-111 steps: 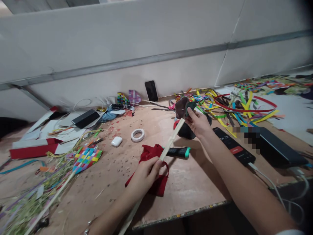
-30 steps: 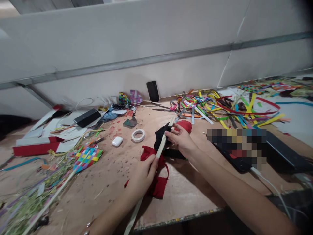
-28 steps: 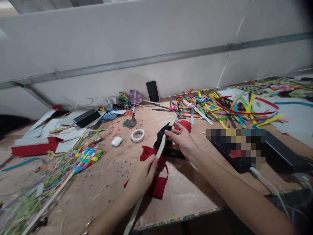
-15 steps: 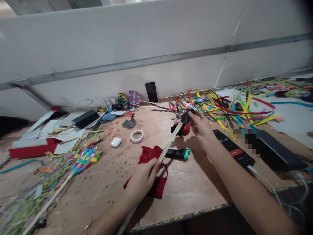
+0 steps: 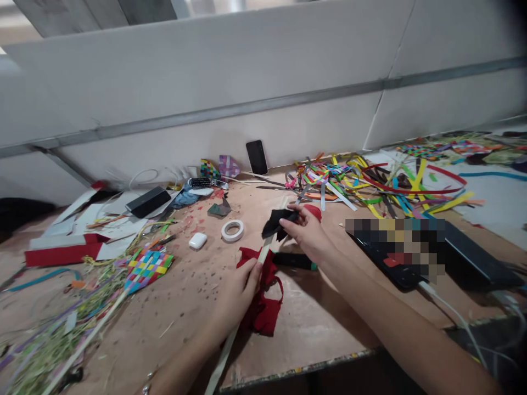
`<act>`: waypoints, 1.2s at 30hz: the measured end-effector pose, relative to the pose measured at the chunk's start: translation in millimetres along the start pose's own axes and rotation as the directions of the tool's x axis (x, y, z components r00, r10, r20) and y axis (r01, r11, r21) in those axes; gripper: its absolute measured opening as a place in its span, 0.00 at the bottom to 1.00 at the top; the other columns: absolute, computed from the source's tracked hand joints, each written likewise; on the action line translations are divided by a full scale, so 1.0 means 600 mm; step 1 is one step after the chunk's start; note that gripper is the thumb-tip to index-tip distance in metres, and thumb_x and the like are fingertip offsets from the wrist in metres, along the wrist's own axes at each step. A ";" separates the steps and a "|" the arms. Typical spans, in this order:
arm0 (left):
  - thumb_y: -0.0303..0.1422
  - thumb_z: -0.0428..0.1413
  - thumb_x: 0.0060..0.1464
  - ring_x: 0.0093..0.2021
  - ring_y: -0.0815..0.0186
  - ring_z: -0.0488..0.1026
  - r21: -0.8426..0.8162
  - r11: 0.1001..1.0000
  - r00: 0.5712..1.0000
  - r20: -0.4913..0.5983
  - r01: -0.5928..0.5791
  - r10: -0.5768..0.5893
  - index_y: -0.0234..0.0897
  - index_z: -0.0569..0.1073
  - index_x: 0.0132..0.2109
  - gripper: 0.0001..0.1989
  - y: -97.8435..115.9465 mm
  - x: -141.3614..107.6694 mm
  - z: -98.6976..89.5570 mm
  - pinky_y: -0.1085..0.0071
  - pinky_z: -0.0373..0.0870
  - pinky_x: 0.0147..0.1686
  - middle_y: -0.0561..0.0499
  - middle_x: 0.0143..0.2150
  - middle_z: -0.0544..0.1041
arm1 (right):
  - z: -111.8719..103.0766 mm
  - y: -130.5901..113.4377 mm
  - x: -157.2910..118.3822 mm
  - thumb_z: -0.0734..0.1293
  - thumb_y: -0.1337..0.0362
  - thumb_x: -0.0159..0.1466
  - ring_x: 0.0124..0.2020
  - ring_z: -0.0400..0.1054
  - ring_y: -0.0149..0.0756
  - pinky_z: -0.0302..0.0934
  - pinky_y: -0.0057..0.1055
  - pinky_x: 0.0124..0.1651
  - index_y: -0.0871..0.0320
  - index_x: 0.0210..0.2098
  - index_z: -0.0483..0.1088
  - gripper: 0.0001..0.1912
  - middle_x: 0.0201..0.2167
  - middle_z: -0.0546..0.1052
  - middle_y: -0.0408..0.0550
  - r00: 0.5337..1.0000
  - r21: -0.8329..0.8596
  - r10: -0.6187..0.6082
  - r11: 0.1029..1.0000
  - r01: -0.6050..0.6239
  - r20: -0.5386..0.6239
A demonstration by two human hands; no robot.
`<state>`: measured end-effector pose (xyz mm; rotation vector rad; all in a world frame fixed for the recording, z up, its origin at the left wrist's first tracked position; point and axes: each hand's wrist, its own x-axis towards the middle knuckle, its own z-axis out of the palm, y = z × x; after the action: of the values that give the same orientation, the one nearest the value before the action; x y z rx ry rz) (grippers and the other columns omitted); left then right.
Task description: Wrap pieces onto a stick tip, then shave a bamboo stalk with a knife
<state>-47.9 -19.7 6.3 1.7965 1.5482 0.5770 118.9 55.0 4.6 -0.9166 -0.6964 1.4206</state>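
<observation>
Clearly, in the head view, the left hand (image 5: pixel 237 289) had its fingers clamped around a pale strip (image 5: pixel 265 250) slanting down toward the front edge of the tabletop (image 5: pixel 313 323). The right hand's (image 5: pixel 308 233) fingers pinched black cloth (image 5: pixel 274 223) at the strip's upper part. Open room ran between red cloth (image 5: pixel 267 319) and that edge's right stretch.

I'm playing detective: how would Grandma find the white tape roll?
On the brown table, look left of the black cloth in the right hand. The tape roll lies beside a small white case; unlike it, the roll has a hole in its middle.
</observation>
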 end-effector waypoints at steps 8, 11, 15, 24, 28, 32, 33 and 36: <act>0.44 0.38 0.58 0.25 0.71 0.61 0.048 0.999 0.999 0.042 0.006 -0.008 0.35 0.61 0.27 0.19 0.001 -0.002 0.002 0.76 0.54 0.27 0.55 0.22 0.63 | 0.008 0.019 -0.015 0.73 0.59 0.42 0.31 0.70 0.31 0.64 0.24 0.25 0.55 0.47 0.60 0.34 0.39 0.73 0.47 0.995 -0.148 0.101 0.984 -0.098 0.015; 0.43 0.37 0.58 0.26 0.71 0.62 0.092 0.996 0.999 0.050 -0.018 0.013 0.35 0.62 0.27 0.20 0.006 -0.004 0.001 0.76 0.54 0.27 0.55 0.23 0.64 | 0.001 0.012 -0.005 0.74 0.60 0.42 0.27 0.70 0.31 0.64 0.24 0.22 0.54 0.47 0.61 0.34 0.35 0.73 0.45 0.993 -0.139 0.113 0.983 -0.117 -0.033; 0.43 0.38 0.58 0.25 0.71 0.62 0.120 0.992 0.995 0.089 -0.045 0.034 0.35 0.63 0.27 0.20 0.014 -0.007 -0.003 0.76 0.54 0.26 0.54 0.22 0.65 | -0.012 -0.005 0.014 0.74 0.64 0.41 0.32 0.71 0.28 0.68 0.23 0.33 0.55 0.43 0.64 0.30 0.34 0.73 0.42 0.996 -0.019 0.041 0.999 -0.043 -0.082; 0.42 0.39 0.58 0.26 0.71 0.62 0.080 0.995 0.987 0.151 -0.061 0.048 0.35 0.67 0.30 0.19 0.019 -0.009 -0.005 0.77 0.55 0.27 0.53 0.24 0.67 | -0.066 -0.050 0.061 0.74 0.64 0.39 0.27 0.69 0.26 0.67 0.24 0.31 0.57 0.36 0.64 0.25 0.32 0.72 0.41 0.951 0.114 -0.084 0.986 0.123 -0.299; 0.44 0.39 0.57 0.24 0.72 0.62 0.007 0.999 0.995 0.093 -0.031 0.031 0.35 0.63 0.27 0.20 0.016 -0.009 -0.004 0.77 0.55 0.26 0.55 0.22 0.64 | -0.107 -0.065 0.085 0.74 0.61 0.41 0.35 0.69 0.27 0.66 0.27 0.40 0.55 0.40 0.64 0.28 0.38 0.72 0.43 0.894 -0.065 -0.262 0.964 0.256 -0.362; 0.45 0.38 0.57 0.22 0.73 0.59 -0.064 0.998 0.998 0.056 0.005 -0.001 0.35 0.59 0.25 0.20 0.006 -0.004 -0.002 0.77 0.54 0.25 0.56 0.20 0.60 | -0.081 -0.046 0.068 0.73 0.57 0.43 0.41 0.68 0.30 0.63 0.30 0.46 0.54 0.47 0.64 0.32 0.44 0.71 0.47 0.924 -0.331 -0.337 0.905 0.266 -0.178; 0.45 0.38 0.57 0.22 0.73 0.59 -0.074 0.997 0.998 0.059 0.008 -0.004 0.35 0.59 0.25 0.20 0.004 -0.003 -0.001 0.77 0.54 0.24 0.57 0.19 0.60 | -0.066 -0.037 0.058 0.73 0.57 0.43 0.40 0.68 0.30 0.63 0.30 0.46 0.55 0.44 0.66 0.29 0.43 0.72 0.47 0.945 -0.351 -0.305 0.904 0.246 -0.121; 0.45 0.38 0.57 0.22 0.74 0.59 -0.064 0.998 0.998 0.062 0.000 0.004 0.35 0.59 0.26 0.20 0.001 -0.002 0.001 0.78 0.53 0.24 0.57 0.20 0.60 | -0.022 -0.013 0.025 0.71 0.55 0.46 0.34 0.69 0.31 0.63 0.29 0.40 0.60 0.32 0.71 0.18 0.35 0.74 0.48 0.987 -0.373 -0.085 0.919 0.131 0.137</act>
<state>-47.5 -20.8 6.4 1.7523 1.4703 0.5602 135.4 68.6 2.7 -1.0801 -1.1251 1.2694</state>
